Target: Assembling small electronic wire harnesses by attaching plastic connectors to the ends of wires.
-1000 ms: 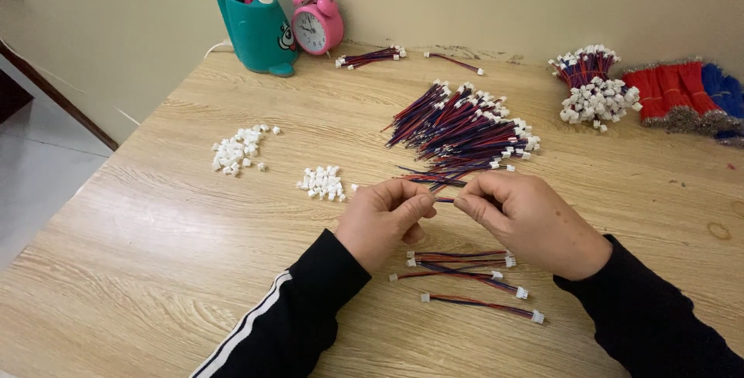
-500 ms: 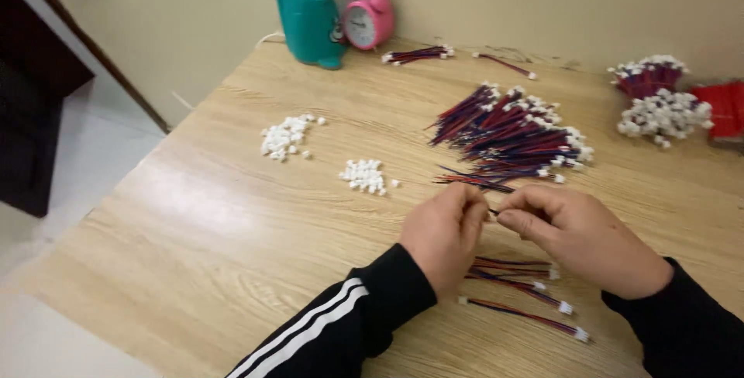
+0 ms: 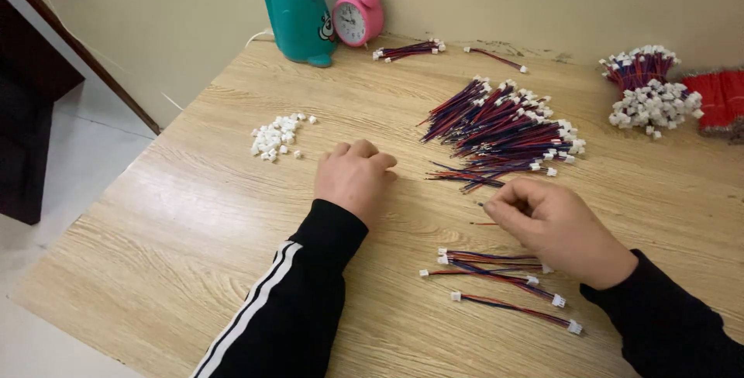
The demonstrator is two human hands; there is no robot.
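- Our right hand (image 3: 559, 227) was curled with thumb and fingertips pinched together on what looked like a thin wire lead; its bare end poked out leftward from the fingers (image 3: 508, 196), running roughly left to right.
- Our left hand (image 3: 355, 176) lay knuckles up on the tabletop (image 3: 194, 215), fingers folded under; we could not tell whether it covered or held anything.
- The large heap of red-and-blue wire leads (image 3: 504, 126) sat just beyond the right hand, long axes fanning from lower left to upper right, white plugs at the far ends; the right hand was clearly nearer.
- Three or four finished leads (image 3: 496, 273) lay side by side just under the right wrist.
- A small pile of loose white connector housings (image 3: 273, 136) lay beyond and to the left of the left hand.
- At the back stood a teal pen holder (image 3: 301, 21) touching a pink alarm clock (image 3: 356, 17); a bundled white-tipped cluster (image 3: 647, 91) and red wire stock (image 3: 717, 99) sat far right.
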